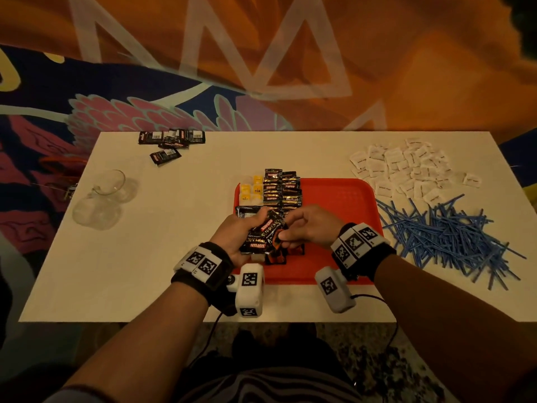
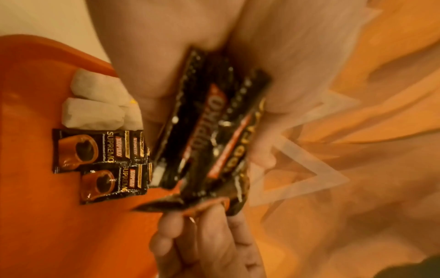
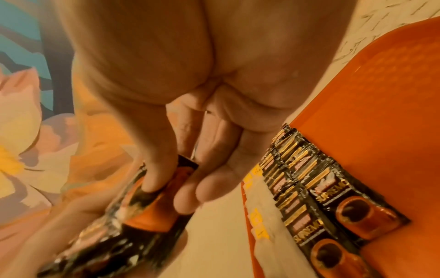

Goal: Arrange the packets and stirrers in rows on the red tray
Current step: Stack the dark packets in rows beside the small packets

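We are partway through laying coffee packets in rows on the red tray (image 1: 334,199), which sits near the middle of the white table (image 1: 174,228), toward its near edge. Our left hand (image 1: 238,231) is curled around a small stack of black coffee packets (image 1: 261,237), held just above the tray's near-left corner. Our right hand (image 1: 308,228) pinches the end of 1 packet from that stack between thumb and fingertips (image 3: 154,180), so both hands are clamped on foil.

Along the tray's left edge lie 2 overlapping rows of black packets (image 1: 282,190), and beside them a row of white tea bags with yellow tags (image 1: 251,189). The rest of the tray floor is bare, pebbled plastic with a raised rim.

We judge the next move is to draw that 1 packet free and lay it flat at the near end of a black row, edges square to its neighbours. The foil looks glossy, crinkly and slippery, so a firm pinch is likely needed.

Still waiting on the table: a loose heap of thin blue stirrers (image 1: 447,237) at the right edge, flat white paper sachets (image 1: 406,170) at the far-right corner, and a few more black packets (image 1: 171,141) by the far-left corner. 2 clear glass cups (image 1: 107,196) stand near the left edge.
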Demonstrator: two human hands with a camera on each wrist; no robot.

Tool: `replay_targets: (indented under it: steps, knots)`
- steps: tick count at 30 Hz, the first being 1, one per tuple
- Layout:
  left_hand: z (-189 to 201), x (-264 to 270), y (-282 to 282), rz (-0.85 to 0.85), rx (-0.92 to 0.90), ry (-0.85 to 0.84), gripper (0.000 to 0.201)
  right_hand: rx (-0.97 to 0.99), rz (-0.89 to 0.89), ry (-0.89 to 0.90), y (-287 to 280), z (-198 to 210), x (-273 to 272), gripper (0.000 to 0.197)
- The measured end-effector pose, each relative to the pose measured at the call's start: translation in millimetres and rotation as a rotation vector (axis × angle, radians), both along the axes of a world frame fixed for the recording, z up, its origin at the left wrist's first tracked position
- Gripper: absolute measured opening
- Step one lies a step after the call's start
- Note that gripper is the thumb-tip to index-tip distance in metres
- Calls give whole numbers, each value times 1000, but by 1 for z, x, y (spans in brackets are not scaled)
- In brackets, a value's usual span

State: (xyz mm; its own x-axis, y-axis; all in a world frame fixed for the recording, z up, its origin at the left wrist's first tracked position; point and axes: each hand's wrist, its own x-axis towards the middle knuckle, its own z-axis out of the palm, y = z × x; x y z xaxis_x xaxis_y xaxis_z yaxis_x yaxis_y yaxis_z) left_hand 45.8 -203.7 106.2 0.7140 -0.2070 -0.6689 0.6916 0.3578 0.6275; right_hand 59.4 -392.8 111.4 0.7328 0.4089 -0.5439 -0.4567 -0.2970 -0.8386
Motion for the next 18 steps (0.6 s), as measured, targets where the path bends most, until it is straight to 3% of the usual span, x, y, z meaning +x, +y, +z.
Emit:
replay_targets:
  steps: [5, 12, 18]
  knots:
    - [-18, 6, 13, 248, 41, 138, 19, -343, -207, -101, -18, -38, 2, 13]
    - [-39, -12, 26, 231, 120, 164, 13, -644, -195, 54, -33, -89, -15, 28]
    - [-47, -21, 31, 204, 154, 152, 13, -671, -202, 119, -31, -116, -20, 23]
